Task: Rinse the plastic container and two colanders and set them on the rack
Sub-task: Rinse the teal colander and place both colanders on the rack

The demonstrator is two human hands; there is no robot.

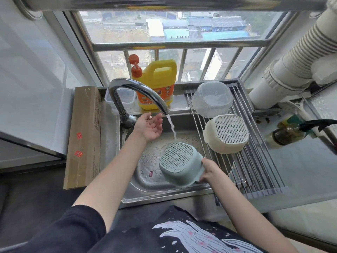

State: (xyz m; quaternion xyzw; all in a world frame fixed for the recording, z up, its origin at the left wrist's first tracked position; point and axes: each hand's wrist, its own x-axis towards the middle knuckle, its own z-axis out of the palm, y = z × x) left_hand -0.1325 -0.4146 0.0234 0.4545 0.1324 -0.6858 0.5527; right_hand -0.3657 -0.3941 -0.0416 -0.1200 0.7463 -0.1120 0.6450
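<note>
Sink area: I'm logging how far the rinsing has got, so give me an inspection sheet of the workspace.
Surface: steel sink, wet; tap running.
Job's things: clear container and cream colander upside down on the rack; green colander over the sink.
Clutter: yellow detergent jug, cardboard box.
Grippers: right hand grips the green colander's rim; left hand open, palm up, beside the stream.
Cables: nothing seen.
Surroundings: barred window, white pipes.

My right hand (208,171) is covering part of the green colander's (179,164) rim. The faucet (135,94) is hiding part of the clear box (127,99) behind it.
</note>
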